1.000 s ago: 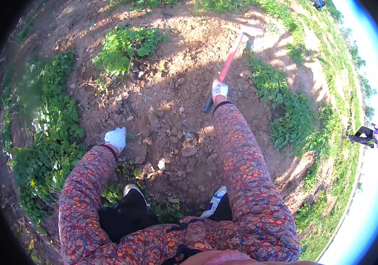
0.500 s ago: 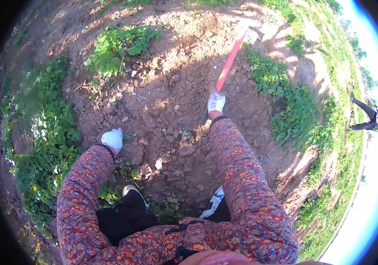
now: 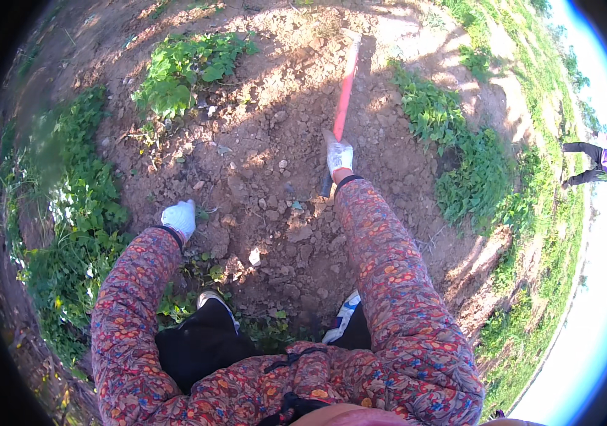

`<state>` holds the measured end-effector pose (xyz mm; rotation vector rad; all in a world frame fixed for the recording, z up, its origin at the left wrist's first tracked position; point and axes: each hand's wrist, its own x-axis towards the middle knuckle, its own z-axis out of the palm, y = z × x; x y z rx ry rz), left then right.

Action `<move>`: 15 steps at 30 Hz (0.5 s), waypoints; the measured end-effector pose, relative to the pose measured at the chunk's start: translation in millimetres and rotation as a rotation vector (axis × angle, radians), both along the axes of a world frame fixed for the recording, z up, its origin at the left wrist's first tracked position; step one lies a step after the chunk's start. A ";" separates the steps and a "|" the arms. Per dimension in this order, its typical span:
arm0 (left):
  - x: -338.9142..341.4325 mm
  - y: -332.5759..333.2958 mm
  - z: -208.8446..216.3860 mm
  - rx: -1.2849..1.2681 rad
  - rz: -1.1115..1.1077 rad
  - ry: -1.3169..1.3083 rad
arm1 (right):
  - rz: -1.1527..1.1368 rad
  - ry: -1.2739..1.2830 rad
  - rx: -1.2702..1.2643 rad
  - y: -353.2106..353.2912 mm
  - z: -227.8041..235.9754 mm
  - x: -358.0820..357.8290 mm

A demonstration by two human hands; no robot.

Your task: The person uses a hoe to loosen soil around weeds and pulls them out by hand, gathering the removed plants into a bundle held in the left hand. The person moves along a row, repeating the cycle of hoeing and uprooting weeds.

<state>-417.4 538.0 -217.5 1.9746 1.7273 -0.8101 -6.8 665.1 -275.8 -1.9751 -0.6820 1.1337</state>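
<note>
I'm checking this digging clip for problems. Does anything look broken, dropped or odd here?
Nothing stands out. The right hand grips a red-handled tool whose handle looks straight and whole, its head in the churned soil. The left hand hangs free and empty. A small pale scrap lies among the clods.

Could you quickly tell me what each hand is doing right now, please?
Left hand: gloved, empty, over the soil.
Right hand: gloved, closed on the hoe.

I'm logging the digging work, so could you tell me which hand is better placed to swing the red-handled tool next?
Right: the right hand already grips the red-handled tool; the left hand is empty, low over the soil.
</note>
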 end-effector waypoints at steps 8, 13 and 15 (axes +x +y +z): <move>-1.4 -0.3 4.3 -0.007 0.012 -0.003 | -0.109 -0.336 0.186 21.2 2.1 14.9; 29.6 16.7 -7.2 0.010 -0.039 -0.101 | 0.221 -0.703 0.021 86.0 -23.3 89.3; -11.3 -6.7 6.6 -0.028 0.026 0.035 | 0.099 -0.381 0.014 55.9 -18.9 -1.1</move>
